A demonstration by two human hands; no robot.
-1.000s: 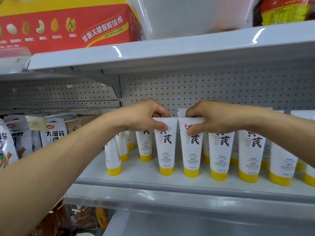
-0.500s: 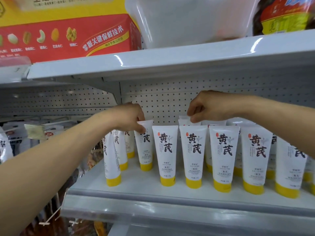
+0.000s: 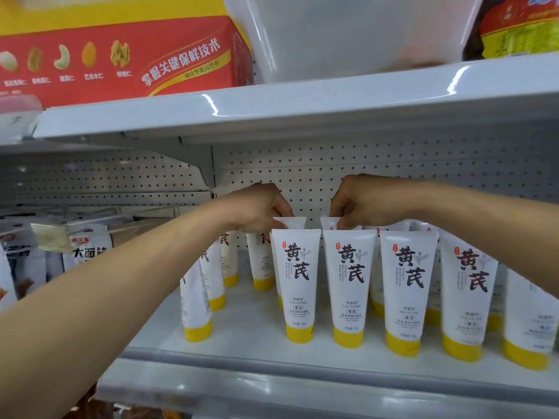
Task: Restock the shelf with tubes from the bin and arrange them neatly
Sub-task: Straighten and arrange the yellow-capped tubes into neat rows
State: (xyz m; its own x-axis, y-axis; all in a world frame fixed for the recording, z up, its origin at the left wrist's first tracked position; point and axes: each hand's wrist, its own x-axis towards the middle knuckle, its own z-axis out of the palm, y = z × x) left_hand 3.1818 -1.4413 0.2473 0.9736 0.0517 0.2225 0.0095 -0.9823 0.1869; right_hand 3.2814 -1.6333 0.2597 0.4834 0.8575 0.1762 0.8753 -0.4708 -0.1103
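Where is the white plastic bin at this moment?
In the head view the bin sits top centre on the upper shelf, between the red box on its left and a colourful packet on its right.

Tubes (image 3: 298, 285): smooth white plastic, yellow caps (image 3: 299, 334). Shelf (image 3: 251, 331): glossy grey metal — perforated matt back panel (image 3: 302, 176). Bin (image 3: 348, 34), 12 o'clock: translucent plastic.

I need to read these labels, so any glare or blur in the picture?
Head view: glare streaks on the glossy white upper shelf; the middle white tubes with yellow caps read sharp, the far-right ones smear; the wide lens bows shelf edges.
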